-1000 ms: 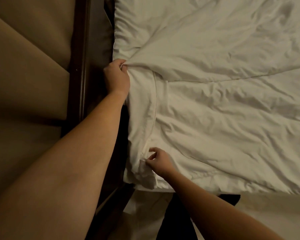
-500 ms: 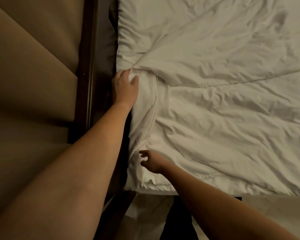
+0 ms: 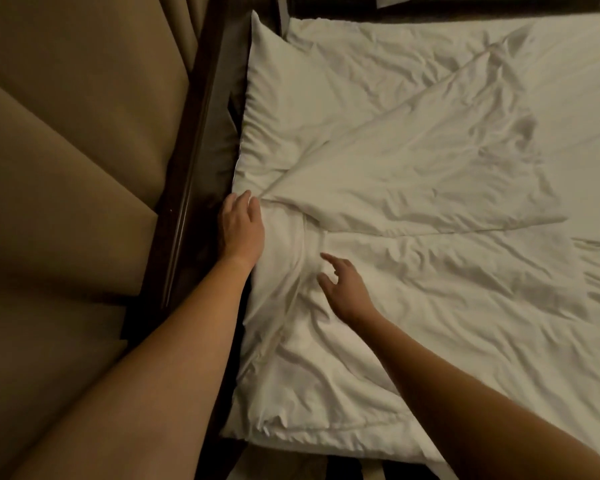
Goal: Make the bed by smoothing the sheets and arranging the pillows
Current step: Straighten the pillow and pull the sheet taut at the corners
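Along the bed's left edge, by the dark frame (image 3: 187, 209), the left hand (image 3: 241, 230) lies flat and open on the rumpled duvet (image 3: 430, 306), and the right hand (image 3: 347, 289), fingers spread and empty, would best sweep rightward with even pressure while the left anchors the edge.

Dim, warm light fills the room on my feed. Left of the left hand (image 3: 241, 230), broad tan padded panels (image 3: 66, 168) meet at angled seams. A dark glossy wooden rail (image 3: 187, 188) edges them and runs just beside that hand. Well beyond the right hand (image 3: 343, 289), a dark strip (image 3: 465, 8) crosses the top of the frame.
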`<state>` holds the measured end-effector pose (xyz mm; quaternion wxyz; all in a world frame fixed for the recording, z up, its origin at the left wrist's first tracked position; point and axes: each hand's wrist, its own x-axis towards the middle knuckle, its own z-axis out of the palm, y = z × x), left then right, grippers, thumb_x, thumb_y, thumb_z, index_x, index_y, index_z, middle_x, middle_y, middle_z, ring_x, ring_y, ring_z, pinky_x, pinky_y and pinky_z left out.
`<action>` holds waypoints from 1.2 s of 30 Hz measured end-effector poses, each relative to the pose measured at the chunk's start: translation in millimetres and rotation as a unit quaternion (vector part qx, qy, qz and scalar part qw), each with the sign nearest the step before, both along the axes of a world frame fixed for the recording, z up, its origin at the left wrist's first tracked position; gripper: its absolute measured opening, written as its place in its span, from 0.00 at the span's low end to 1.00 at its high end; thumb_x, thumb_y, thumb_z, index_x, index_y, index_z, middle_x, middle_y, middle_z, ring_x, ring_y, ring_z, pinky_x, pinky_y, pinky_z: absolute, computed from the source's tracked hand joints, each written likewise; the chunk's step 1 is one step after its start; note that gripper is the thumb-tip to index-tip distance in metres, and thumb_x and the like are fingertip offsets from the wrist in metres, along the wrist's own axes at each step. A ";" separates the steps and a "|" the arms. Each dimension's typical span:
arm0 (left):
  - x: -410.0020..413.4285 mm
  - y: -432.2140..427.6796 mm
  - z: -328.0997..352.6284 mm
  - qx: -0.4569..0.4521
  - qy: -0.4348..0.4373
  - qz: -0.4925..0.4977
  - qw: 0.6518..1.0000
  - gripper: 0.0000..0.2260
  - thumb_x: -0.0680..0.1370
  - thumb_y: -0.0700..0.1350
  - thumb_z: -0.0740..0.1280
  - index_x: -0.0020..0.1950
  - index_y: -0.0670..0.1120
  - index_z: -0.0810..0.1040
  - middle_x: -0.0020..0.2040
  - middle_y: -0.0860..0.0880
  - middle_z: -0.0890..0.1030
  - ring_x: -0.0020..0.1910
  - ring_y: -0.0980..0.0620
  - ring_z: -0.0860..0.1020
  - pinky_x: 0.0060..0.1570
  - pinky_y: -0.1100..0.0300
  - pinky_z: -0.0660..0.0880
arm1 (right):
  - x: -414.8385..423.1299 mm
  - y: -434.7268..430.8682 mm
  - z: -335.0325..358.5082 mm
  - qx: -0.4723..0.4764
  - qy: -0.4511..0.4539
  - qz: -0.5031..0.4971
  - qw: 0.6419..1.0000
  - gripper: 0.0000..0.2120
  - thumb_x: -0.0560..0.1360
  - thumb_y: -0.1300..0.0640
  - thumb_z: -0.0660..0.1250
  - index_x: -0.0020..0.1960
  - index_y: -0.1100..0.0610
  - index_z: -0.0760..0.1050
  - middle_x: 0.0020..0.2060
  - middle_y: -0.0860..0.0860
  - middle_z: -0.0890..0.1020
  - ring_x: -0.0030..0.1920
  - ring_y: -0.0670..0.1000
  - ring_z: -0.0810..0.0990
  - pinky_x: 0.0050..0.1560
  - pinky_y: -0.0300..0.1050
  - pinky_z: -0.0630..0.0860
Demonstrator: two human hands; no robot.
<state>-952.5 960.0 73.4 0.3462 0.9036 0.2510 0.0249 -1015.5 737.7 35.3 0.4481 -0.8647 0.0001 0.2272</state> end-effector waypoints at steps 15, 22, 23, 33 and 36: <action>105.1 11.0 -24.1 0.073 0.045 -0.049 0.995 0.34 0.79 0.55 0.71 0.81 0.46 0.62 0.81 0.44 0.61 0.78 0.41 0.61 0.76 0.48 0.62 | 169.7 39.5 -4.2 0.007 -0.067 0.011 0.998 0.34 0.79 0.30 0.54 0.81 0.38 0.50 0.82 0.54 0.54 0.81 0.54 0.43 0.80 0.55 0.44; 134.1 4.6 -49.9 0.163 0.100 -0.039 0.981 0.54 0.70 0.71 0.71 0.84 0.47 0.48 0.84 0.46 0.52 0.79 0.40 0.56 0.74 0.44 0.61 | 163.0 22.2 -54.3 -0.082 0.039 0.040 0.995 0.32 0.80 0.35 0.59 0.81 0.40 0.55 0.80 0.59 0.55 0.81 0.55 0.46 0.79 0.53 0.43; 136.8 5.8 -52.4 0.175 0.113 -0.043 0.977 0.53 0.71 0.71 0.70 0.84 0.47 0.49 0.84 0.46 0.52 0.79 0.41 0.56 0.74 0.44 0.60 | 161.9 17.5 -56.0 -0.084 0.053 0.041 0.994 0.31 0.81 0.36 0.59 0.81 0.41 0.55 0.81 0.58 0.56 0.81 0.55 0.46 0.79 0.53 0.44; 131.5 -6.4 0.6 0.258 0.051 -0.063 0.963 0.14 0.86 0.48 0.55 0.63 0.47 0.79 0.57 0.36 0.80 0.53 0.32 0.79 0.47 0.44 0.75 | 178.2 34.5 -23.1 0.013 0.087 0.012 0.996 0.43 0.71 0.19 0.46 0.80 0.36 0.52 0.82 0.47 0.54 0.82 0.56 0.45 0.79 0.59 0.46; 137.2 -10.8 36.1 0.289 -0.005 -0.101 0.952 0.13 0.86 0.49 0.57 0.59 0.45 0.77 0.52 0.34 0.82 0.50 0.30 0.80 0.43 0.44 0.75 | 175.8 41.5 -8.5 0.044 0.109 -0.038 0.992 0.48 0.63 0.14 0.51 0.79 0.30 0.47 0.80 0.51 0.60 0.82 0.56 0.43 0.79 0.60 0.47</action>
